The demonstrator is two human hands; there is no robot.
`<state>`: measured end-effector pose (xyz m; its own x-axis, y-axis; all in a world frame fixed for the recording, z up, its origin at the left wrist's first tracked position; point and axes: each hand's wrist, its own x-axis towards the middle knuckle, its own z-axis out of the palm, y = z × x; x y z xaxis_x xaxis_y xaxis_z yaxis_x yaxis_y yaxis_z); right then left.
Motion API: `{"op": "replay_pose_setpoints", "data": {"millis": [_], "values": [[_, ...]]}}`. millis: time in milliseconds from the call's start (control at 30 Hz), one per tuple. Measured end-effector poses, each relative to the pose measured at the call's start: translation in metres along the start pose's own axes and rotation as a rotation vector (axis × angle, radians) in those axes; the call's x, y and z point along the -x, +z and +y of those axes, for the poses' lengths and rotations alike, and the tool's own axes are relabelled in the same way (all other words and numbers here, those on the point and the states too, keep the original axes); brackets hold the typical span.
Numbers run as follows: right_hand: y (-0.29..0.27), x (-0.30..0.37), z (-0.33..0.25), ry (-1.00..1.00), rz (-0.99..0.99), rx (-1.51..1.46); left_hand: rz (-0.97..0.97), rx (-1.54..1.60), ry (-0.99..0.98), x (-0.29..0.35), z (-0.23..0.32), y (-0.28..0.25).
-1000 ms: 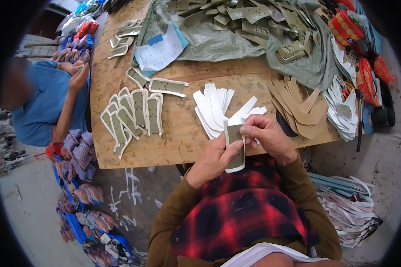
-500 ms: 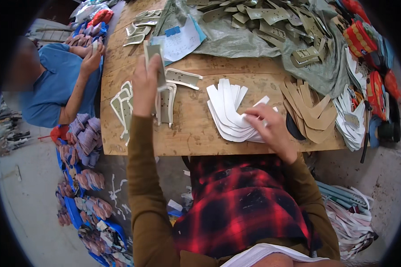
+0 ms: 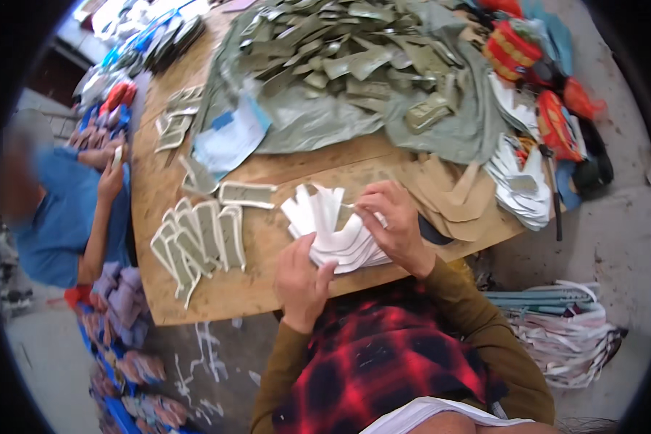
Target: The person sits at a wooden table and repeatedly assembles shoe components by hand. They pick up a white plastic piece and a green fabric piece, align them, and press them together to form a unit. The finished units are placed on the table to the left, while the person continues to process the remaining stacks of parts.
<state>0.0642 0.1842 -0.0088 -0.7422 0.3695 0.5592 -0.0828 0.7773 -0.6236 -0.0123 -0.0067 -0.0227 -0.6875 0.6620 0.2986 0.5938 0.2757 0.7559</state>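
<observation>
- Through the head view I saw the white curved pieces stacked in a loose fan near the front edge of the wooden table, between the pale-edged olive pieces and the tan curved pieces.
- I judged each white one light and thin, likely bendy rather than stiff, and more apt to crease than to break.
- Their faces looked smooth, so I reckoned the layers could slip over one another; I could not tell whether they were tacky.
- For a hold, I favoured the free end of an upper arm, where the fan spread the layers, with the rounded lower bend steadied against sliding.
- The right hand was pinched, thumb to fingers, at the stack's right-hand arms; I could not tell how many layers it had.
- The left hand lay at the stack's left edge, fingers extended and thumb apart, seemingly touching but not clamped.
- The hands were apart from each other, one on either side of the stack.
- Both forearms, in brown sleeves, angled inward from below, elbows wide around the plaid garment.
</observation>
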Motion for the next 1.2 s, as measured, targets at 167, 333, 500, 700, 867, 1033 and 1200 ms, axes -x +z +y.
{"op": "replay_pose_setpoints", "data": {"millis": [167,333,500,700,867,1033,1200], "values": [[-0.037,-0.024,-0.015,-0.316,-0.151,0.007,-0.149,1.089,-0.486,-0.027,0.039,0.006],[-0.092,-0.095,0.114,0.129,-0.039,0.293,-0.215,1.3,-0.728,-0.029,0.034,0.006],[-0.134,-0.096,0.267,0.362,-0.268,0.703,-0.212,1.422,-0.789,-0.016,0.032,0.0],[-0.119,-0.112,0.256,0.446,-0.227,0.327,-0.098,1.406,-0.8,-0.002,0.024,0.0],[-0.102,-0.118,0.186,0.347,-0.211,0.27,-0.116,1.449,-0.763,-0.012,0.027,0.001],[-0.088,-0.116,0.122,0.617,-0.38,-0.33,-0.069,1.591,-0.734,-0.007,0.024,-0.005],[-0.083,-0.105,0.135,0.56,-0.483,-0.375,-0.099,1.712,-0.713,-0.002,0.024,-0.013]]}}
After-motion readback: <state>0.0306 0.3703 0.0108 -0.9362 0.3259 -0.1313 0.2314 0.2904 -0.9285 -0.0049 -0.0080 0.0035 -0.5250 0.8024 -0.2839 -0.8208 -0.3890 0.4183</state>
